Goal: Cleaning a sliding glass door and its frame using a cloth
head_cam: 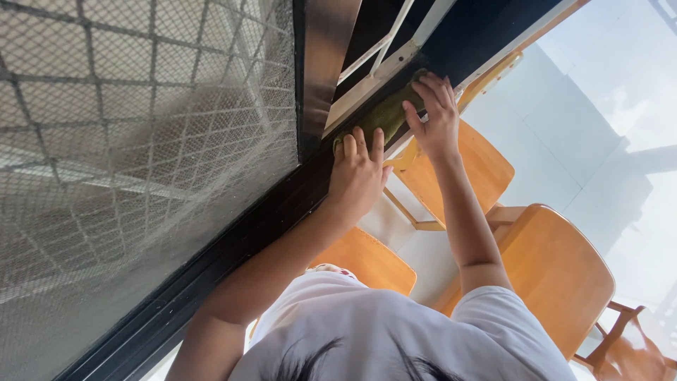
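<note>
An olive-green cloth [386, 115] lies along the dark window sill track [282, 204] that runs diagonally through the view. My left hand [357, 176] presses on the cloth's lower end with its fingers flat. At the cloth's upper end, my right hand [434, 113] rests with fingers spread over it. Both arms reach out from a white t-shirt at the bottom edge.
A wire-mesh window screen [134, 141] fills the left side, with a metal upright [326, 49] beside it. Below the sill stand light wooden chairs [557, 268] [465, 169] [370, 257] on a pale tiled floor [585, 120]. White rails [381, 49] cross the dark opening above.
</note>
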